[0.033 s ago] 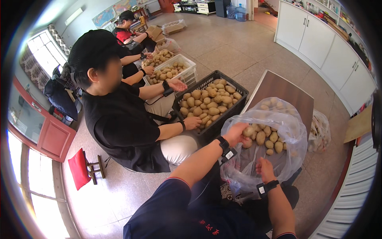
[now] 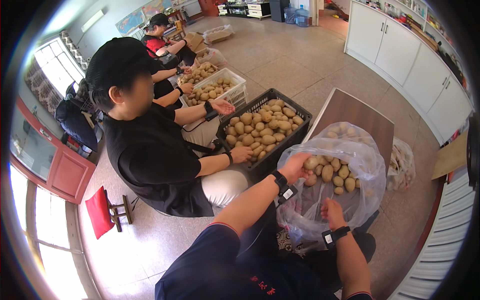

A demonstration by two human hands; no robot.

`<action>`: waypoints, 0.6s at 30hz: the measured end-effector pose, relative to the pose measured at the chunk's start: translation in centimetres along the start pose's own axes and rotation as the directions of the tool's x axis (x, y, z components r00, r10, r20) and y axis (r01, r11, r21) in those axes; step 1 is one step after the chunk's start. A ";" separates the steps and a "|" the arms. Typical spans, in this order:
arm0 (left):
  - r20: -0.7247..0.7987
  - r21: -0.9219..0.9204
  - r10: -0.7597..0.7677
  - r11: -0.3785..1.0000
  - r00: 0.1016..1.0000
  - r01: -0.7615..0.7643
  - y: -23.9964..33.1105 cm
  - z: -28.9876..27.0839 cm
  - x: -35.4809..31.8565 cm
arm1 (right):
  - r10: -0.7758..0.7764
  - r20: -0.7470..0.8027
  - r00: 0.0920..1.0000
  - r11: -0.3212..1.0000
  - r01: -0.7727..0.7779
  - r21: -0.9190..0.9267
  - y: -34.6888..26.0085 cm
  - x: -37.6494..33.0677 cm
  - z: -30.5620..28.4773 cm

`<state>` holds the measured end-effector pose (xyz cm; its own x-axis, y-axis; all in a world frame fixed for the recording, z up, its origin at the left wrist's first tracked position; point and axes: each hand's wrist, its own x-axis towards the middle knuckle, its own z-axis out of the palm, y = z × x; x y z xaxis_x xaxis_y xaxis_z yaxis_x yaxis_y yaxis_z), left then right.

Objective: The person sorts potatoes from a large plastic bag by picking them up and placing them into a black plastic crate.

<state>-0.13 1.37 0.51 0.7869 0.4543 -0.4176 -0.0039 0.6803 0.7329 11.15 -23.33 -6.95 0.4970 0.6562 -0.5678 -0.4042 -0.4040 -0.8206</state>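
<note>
A clear plastic bag (image 2: 367,206) spreads wide at its mouth over a brown board-topped table (image 2: 350,107). Loose potatoes (image 2: 327,173) lie inside it, with more showing dimly through the film at the far side. Over the bag's left part, my left hand (image 2: 295,167) has its fingers around a potato (image 2: 311,162). My right hand (image 2: 333,212) hovers at the near side of the bag's mouth, fingers loosely bent and apart, with nothing visible in them. It is close to the smaller potatoes but not touching them.
A black crate (image 2: 306,127) full of potatoes stands left of the table, a seated person's hand (image 2: 242,154) at its edge. Beyond is a white crate (image 2: 239,95) of potatoes. A filled plastic bag (image 2: 401,165) sits on the floor at right. A red-seated stool (image 2: 100,212) stands at left.
</note>
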 end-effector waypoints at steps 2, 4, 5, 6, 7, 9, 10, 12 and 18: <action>-0.030 -0.056 0.013 0.998 0.999 -0.014 0.5 -0.4 0.1 | 0.011 -0.007 1.000 1.000 -0.011 -0.022 0.2 -0.2 0.1; -0.059 -0.112 0.022 0.993 0.998 -0.028 0.9 -1.0 0.2 | 0.021 -0.008 1.000 0.997 -0.021 -0.080 -0.2 -0.8 0.5; -0.085 -0.171 0.046 0.983 0.995 -0.060 1.0 -1.2 0.3 | 0.022 -0.011 1.000 0.997 -0.023 -0.079 -0.1 -0.9 0.6; -0.109 -0.230 0.066 0.969 0.992 -0.090 1.2 -1.4 0.5 | 0.031 -0.008 0.999 0.996 -0.032 -0.081 0.0 -0.9 0.4; -0.128 -0.253 0.085 0.960 0.988 -0.115 1.3 -1.7 0.6 | 0.045 -0.004 0.999 0.996 -0.045 -0.082 0.3 -1.1 0.2; -0.151 -0.311 0.141 0.933 0.978 -0.182 1.9 -3.3 0.8 | 0.033 0.032 0.999 0.996 -0.030 -0.083 0.4 -0.7 0.4; -0.202 -0.319 0.148 0.925 0.968 -0.208 2.2 -3.8 0.9 | 0.015 0.065 0.998 0.997 -0.010 -0.079 0.2 -0.7 0.4; -0.201 -0.338 0.146 0.918 0.969 -0.208 2.7 -4.9 0.9 | 0.020 0.037 0.999 0.993 -0.015 -0.116 0.1 -0.9 0.5; -0.345 -0.393 0.102 0.887 0.933 -0.242 3.3 -8.8 1.8 | 0.059 0.032 0.998 0.993 -0.055 -0.107 0.3 -0.6 0.0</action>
<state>-4.13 9.52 -2.52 0.5208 0.6915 -0.5006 -0.4365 0.7197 0.5399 10.70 -23.82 -6.85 0.4474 0.6512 -0.6130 -0.3467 -0.5056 -0.7901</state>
